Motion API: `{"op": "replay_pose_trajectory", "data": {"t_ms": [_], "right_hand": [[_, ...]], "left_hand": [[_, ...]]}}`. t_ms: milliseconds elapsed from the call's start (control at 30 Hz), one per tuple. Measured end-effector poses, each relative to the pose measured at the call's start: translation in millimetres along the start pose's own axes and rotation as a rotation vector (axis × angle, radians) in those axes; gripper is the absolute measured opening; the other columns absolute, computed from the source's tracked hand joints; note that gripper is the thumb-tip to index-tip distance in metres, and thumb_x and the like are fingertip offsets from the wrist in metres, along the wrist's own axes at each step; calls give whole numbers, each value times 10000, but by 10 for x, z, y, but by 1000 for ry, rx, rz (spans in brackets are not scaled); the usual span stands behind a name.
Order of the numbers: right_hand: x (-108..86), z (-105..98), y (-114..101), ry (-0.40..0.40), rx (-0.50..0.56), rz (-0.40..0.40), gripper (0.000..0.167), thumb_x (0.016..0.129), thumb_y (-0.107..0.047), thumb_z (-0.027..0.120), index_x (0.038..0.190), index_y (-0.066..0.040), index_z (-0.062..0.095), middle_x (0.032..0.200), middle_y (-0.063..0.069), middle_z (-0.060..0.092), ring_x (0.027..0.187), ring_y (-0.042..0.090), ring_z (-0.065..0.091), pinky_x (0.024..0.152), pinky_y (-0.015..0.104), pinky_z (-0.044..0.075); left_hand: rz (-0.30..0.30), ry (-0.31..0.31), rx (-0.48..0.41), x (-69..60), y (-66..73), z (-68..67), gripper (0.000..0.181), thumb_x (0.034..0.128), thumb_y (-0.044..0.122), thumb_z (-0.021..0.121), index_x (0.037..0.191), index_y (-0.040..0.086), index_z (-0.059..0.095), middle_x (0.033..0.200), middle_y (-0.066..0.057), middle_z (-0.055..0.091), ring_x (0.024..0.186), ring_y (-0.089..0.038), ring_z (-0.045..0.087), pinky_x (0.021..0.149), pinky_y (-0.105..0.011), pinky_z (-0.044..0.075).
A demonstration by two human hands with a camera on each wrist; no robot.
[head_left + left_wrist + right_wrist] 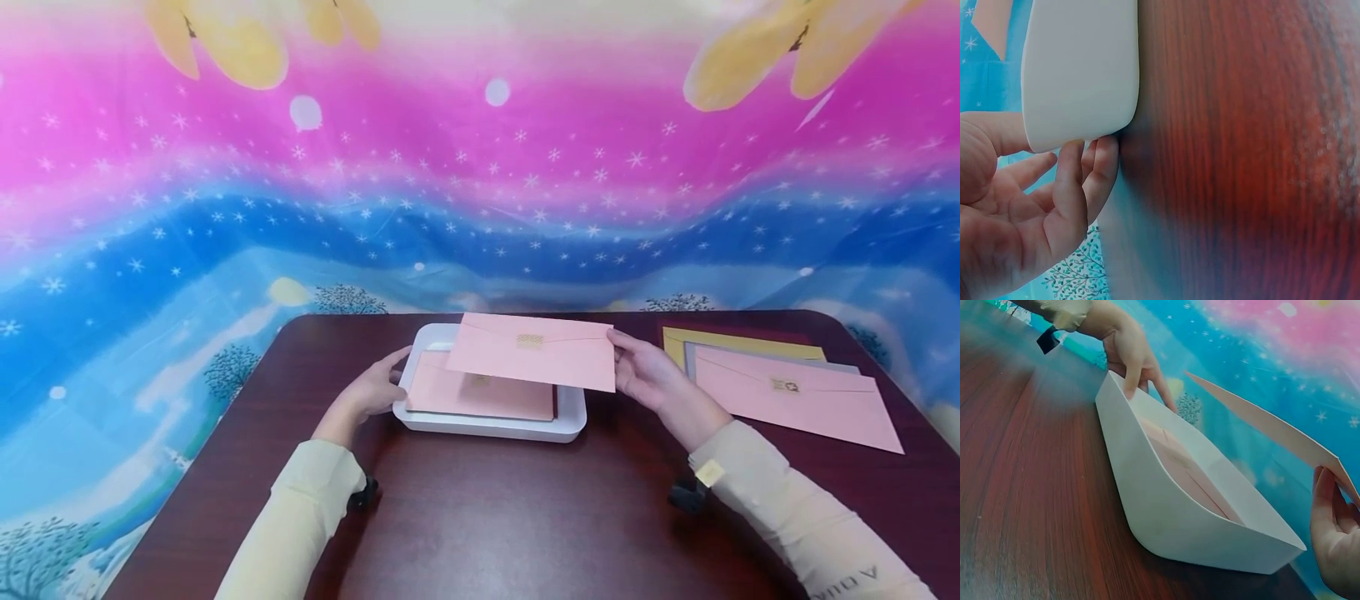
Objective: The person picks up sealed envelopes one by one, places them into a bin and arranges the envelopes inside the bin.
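In the head view, my right hand (647,371) pinches a pink envelope (540,362) by its right end. The envelope is held tilted above a white tray (487,428), its flap side with a gold sticker facing me. My left hand (367,388) grips the tray's left end; in the left wrist view its fingertips (1072,150) press the outer wall from outside. Inside the tray lies another pink envelope (480,402), partly covered by the raised one, with a dark edge showing beneath it. The right wrist view shows the held envelope (1266,425) nearly edge-on, apart from the tray.
On the table's right side lies a fanned stack, with a pink envelope (795,392) on top, a grey one (846,367) under it and a yellow one (742,340) behind. The dark wooden table (480,517) ends at a snowy patterned cloth (480,192).
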State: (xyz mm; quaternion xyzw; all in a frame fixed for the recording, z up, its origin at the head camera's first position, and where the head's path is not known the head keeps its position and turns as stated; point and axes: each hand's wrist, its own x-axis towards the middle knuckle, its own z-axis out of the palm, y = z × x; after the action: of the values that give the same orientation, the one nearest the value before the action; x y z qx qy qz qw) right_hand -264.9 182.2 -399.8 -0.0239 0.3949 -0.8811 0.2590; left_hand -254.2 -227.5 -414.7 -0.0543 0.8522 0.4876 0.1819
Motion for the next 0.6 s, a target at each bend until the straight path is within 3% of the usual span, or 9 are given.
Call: {"op": "replay_pose_trajectory", "data": {"t_ms": [300, 600], "right_hand": [[121, 110, 117, 13, -61, 5, 208, 1126, -171, 311, 1286, -100, 422, 1055, 40, 695, 981, 131, 673, 830, 338, 562], [232, 229, 241, 24, -90, 32, 207, 1131, -165, 270, 1290, -97, 384, 994, 16, 669, 916, 120, 649, 794, 320, 549]], "left_hand": [[-4, 8, 6, 7, -1, 4, 934, 829, -187, 520, 1651, 98, 181, 1447, -328, 466, 1177, -372, 574, 760, -332, 531], [3, -4, -16, -7, 9, 3, 951, 827, -202, 531, 1652, 87, 158, 1465, -341, 446, 1217, -402, 573, 803, -376, 553]]}}
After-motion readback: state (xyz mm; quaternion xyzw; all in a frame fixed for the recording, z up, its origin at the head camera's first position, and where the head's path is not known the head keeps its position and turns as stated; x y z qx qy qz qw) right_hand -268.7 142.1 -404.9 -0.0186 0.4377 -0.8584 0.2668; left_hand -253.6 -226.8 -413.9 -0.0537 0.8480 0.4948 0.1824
